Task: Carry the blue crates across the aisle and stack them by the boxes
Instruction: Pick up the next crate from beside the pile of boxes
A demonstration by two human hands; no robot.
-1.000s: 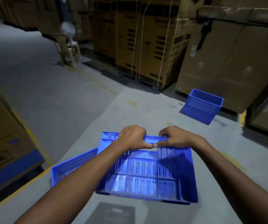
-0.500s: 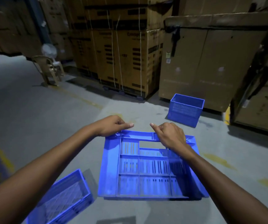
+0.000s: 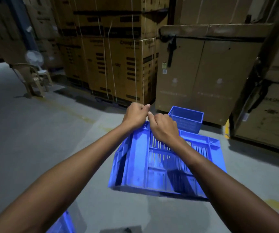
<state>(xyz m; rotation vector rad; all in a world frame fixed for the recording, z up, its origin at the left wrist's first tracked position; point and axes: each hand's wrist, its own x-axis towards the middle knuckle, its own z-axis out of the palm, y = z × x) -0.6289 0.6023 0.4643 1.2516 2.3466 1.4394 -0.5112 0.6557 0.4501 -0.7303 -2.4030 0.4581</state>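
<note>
A large slotted blue crate [image 3: 160, 167] hangs tilted in front of me, its open side towards me and its left side blurred. My left hand [image 3: 135, 115] and my right hand [image 3: 162, 127] sit close together at its far left corner, fingers curled over the rim. Just beyond, a smaller blue crate [image 3: 186, 121] stands upright on the floor against the big cardboard boxes [image 3: 202, 76]. The corner of a third blue crate [image 3: 63, 224] shows at the bottom left edge.
Strapped carton stacks [image 3: 118, 64] on pallets stand left of the big boxes. More boxes [image 3: 273, 115] rise on the right. A plastic chair [image 3: 36, 79] with a small fan [image 3: 34, 58] stands far left. Grey concrete floor [image 3: 43, 140] with faded yellow marks.
My hands have come together from apart on the far rim to its left corner, fingers now curled. The crate has swung and tilted. The boxes and the small crate are nearer.
</note>
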